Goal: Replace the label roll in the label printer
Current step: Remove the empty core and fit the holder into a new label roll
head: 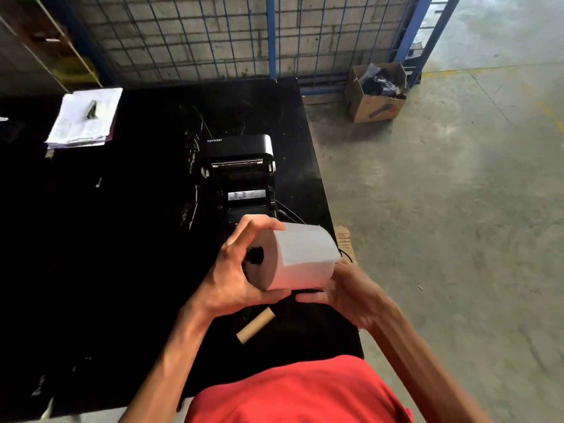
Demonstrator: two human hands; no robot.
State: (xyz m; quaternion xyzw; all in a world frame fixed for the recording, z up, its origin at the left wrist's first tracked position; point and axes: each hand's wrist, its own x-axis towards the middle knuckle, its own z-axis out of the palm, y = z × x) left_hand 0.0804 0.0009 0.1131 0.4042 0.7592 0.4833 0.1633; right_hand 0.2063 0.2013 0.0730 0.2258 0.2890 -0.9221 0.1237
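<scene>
Label roll [302, 254] in curled two-handed grip (left hand [232, 279] round its end, right hand [346, 293] beneath)

A black table [122, 254] is filling the left, a blue wire fence [271, 35] is fronting the far block wall [183, 18], and a cardboard box [377, 105] (open-topped) is sitting on the concrete floor [457, 239], far right.

white label roll [305, 254], black printer [241, 160], black worktop [122, 239], tan cardboard core [255, 325], red shirt [299, 392], blue wire fence [271, 35].
</scene>
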